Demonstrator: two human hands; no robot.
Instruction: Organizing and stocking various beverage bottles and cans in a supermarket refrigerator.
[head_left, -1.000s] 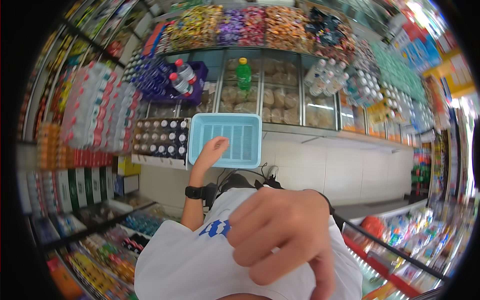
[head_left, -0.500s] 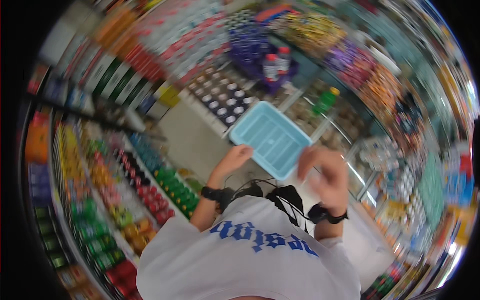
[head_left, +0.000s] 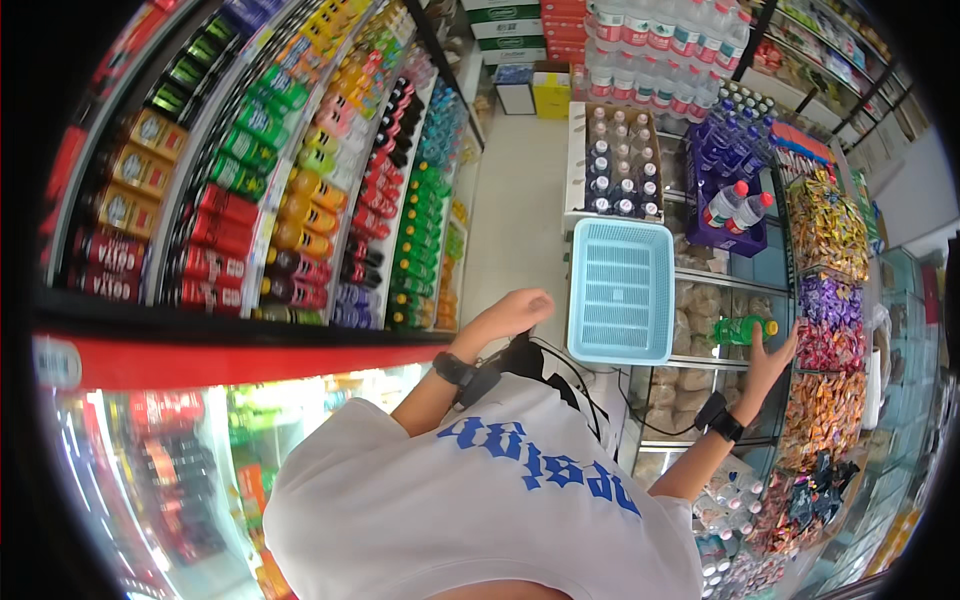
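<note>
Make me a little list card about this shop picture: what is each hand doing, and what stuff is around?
place: a shop aisle with full shelves
left hand: open, beside the left edge of the blue basket; touch cannot be told
right hand: open, reaching to the green bottle, fingers at its cap end
green bottle: lying on its side on the glass counter
blue basket: plastic, empty, resting on the counter
wrists: a dark band on each
nearby: rows of drink bottles on the left, bags of sweets on the right
</note>
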